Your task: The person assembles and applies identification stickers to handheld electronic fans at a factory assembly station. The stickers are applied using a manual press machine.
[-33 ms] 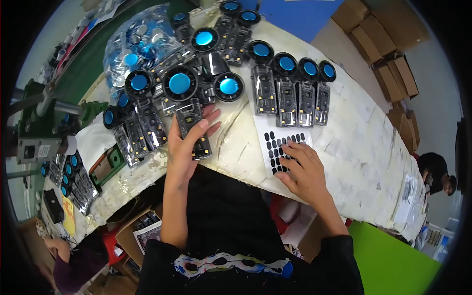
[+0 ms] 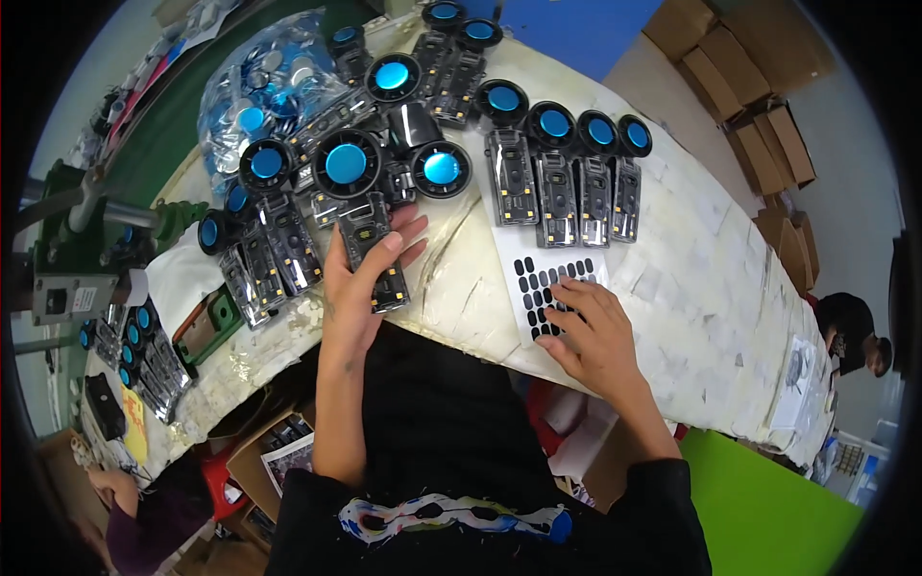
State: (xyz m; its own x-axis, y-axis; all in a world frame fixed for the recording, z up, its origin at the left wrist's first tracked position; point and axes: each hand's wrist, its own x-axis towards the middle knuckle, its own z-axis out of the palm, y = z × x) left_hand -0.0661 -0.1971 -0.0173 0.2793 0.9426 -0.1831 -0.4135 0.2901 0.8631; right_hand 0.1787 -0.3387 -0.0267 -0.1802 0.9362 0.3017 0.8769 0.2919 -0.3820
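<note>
My left hand [image 2: 353, 293] is closed round the clear-and-black body of a handheld fan [image 2: 363, 230]. Its thumb lies across the front, and the fan's round head with a blue disc points away from me. To the right, a white sheet of black oval stickers [image 2: 527, 288] lies on the table. On the sheet's right part rests my right hand [image 2: 600, 338], fingers bent and apart, thumb toward the lower stickers. The fingers cover some of the stickers. Several similar fans [image 2: 555, 197] lie in a row at the sheet's far end.
More fans [image 2: 288, 245] lie left of my left hand and beyond it. A clear bag of blue and silver discs [image 2: 254, 101] sits at the far left. A green metal machine [image 2: 82, 259] stands on the left. Cardboard boxes [image 2: 725, 72] are at far right; other people are at both sides.
The view has shifted very slightly. Both hands keep the same places on the fan and the sticker sheet.
</note>
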